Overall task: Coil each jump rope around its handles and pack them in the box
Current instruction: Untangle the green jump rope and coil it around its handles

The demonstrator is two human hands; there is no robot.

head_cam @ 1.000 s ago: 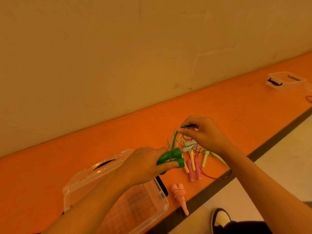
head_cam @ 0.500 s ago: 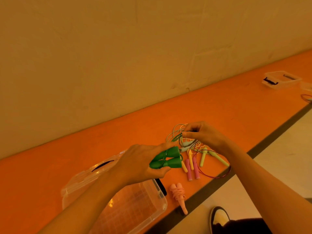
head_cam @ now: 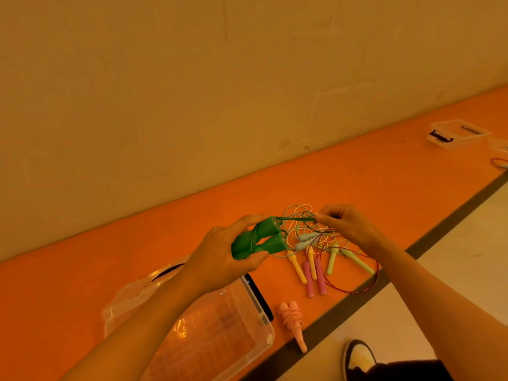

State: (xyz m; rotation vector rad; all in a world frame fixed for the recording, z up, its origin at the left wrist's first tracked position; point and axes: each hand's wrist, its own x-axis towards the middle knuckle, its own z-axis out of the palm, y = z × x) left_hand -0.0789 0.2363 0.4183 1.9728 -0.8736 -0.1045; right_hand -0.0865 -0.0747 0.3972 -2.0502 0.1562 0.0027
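Observation:
My left hand (head_cam: 220, 259) grips the two green handles (head_cam: 261, 239) of a jump rope side by side above the orange bench. My right hand (head_cam: 346, 225) pinches that rope's green cord (head_cam: 298, 220), which runs taut from the handles. Beneath my hands lies a tangle of loose ropes (head_cam: 316, 240) with yellow, pink, pale green and pale blue handles. A pink rope, coiled round its handles (head_cam: 292, 321), lies near the bench's front edge. The clear plastic box (head_cam: 220, 331) stands open below my left forearm.
The orange bench (head_cam: 357, 174) runs along a beige wall. A second clear box (head_cam: 457, 133) sits at the far right, with a bit of red rope (head_cam: 499, 162) near it. A dark strip edges the bench. A shoe (head_cam: 358, 358) shows on the floor.
My left hand has turned the green handles and lifted them slightly. My right hand has drawn the green cord out to the right, away from the handles.

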